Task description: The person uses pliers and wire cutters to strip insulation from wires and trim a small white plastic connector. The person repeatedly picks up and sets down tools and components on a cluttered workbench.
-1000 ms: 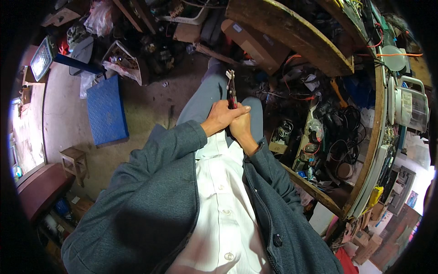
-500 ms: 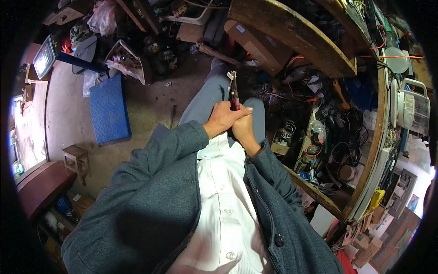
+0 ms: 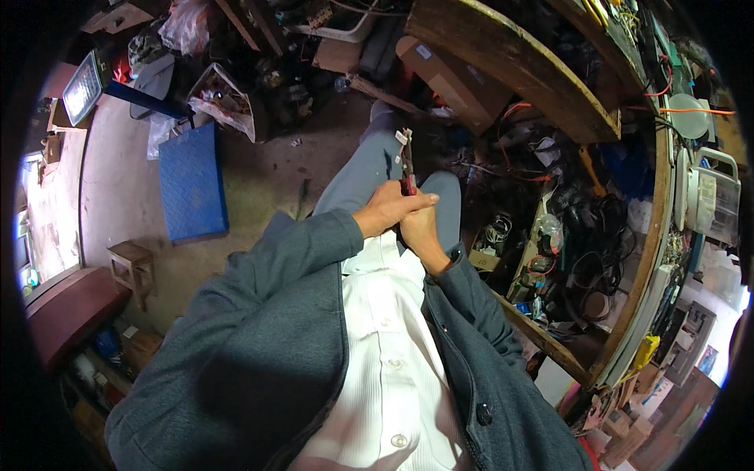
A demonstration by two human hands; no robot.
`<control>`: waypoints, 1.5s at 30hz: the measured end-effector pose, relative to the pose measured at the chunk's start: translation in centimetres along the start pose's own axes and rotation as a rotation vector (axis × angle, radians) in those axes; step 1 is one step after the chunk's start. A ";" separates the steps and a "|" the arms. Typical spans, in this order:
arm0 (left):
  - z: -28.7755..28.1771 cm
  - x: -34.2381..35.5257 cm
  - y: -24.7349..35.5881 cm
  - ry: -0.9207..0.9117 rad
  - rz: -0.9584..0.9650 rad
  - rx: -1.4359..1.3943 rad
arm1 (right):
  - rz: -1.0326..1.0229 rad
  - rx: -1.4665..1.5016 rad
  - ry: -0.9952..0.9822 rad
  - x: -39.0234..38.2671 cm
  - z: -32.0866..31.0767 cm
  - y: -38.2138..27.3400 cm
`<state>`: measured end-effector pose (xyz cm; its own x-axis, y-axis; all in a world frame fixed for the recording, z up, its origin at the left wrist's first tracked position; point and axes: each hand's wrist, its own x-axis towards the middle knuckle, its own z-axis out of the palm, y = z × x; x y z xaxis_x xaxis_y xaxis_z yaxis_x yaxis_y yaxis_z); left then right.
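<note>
In front of my lap, both hands are closed together around a pair of red-handled pliers [image 3: 408,182]. My left hand [image 3: 386,206] lies on top, its thumb reaching across to the right. Below and beside it, my right hand [image 3: 421,229] is wrapped round the handles, with its fingers largely hidden. The plier's metal part points away from me, over the gap between my knees. A small whitish piece [image 3: 402,137] shows at the far end; its kind is too small to make out.
A blue platform scale [image 3: 193,184] stands on the floor to the left, near a small wooden stool [image 3: 132,271]. On the right, a wooden workbench frame [image 3: 640,259] surrounds piled cables and parts. A cardboard box [image 3: 452,86] leans beyond my knees, by a thick wooden plank [image 3: 510,59].
The whole view has shifted slightly, so the surroundings appear a little lower and to the right. Both hands keep their closed hold on the pliers.
</note>
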<state>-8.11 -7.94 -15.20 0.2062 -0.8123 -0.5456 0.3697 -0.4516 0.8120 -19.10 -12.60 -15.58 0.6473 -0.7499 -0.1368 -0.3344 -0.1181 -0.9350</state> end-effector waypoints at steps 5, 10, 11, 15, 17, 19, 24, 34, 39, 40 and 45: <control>0.6 -0.6 0.1 0.019 -0.022 0.052 | 0.025 0.013 -0.039 -0.6 -0.6 0.3; 0.4 -1.0 0.0 0.017 -0.019 0.004 | 0.030 -0.008 -0.071 -0.9 -0.5 -0.1; 0.4 -1.2 0.4 0.027 -0.020 0.022 | 0.030 -0.014 -0.078 -0.9 -0.5 -0.2; 0.5 -1.1 0.0 0.051 0.001 0.054 | 0.096 -0.066 -0.091 -0.9 -0.8 -0.8; 0.3 -0.9 0.0 0.023 -0.026 0.001 | 0.138 -0.093 -0.095 -0.7 -1.1 -1.3; 0.3 -1.2 0.3 0.003 -0.038 -0.004 | 0.130 -0.102 -0.090 -0.8 -1.2 -1.8; -0.4 -2.7 2.9 -0.176 0.010 -0.059 | 0.113 0.108 -0.086 -0.6 -1.3 -1.1; -8.3 1.8 2.2 0.346 0.611 0.654 | 0.351 0.104 -0.170 -1.0 -1.8 -3.0; -8.5 2.0 2.5 0.347 0.669 0.808 | 0.263 0.037 -0.124 -0.3 -1.6 -3.2; -8.8 2.4 2.5 0.364 0.710 0.864 | 0.220 0.013 -0.103 -0.2 -1.5 -3.3; -12.5 4.4 3.5 0.211 0.081 -0.194 | 0.168 -0.087 -0.123 -0.1 -1.7 -2.7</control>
<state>5.41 -8.47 -17.35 0.4180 -0.7390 -0.5283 0.5065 -0.2932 0.8109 -19.42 -13.27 -12.48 0.6545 -0.6793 -0.3319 -0.4988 -0.0580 -0.8648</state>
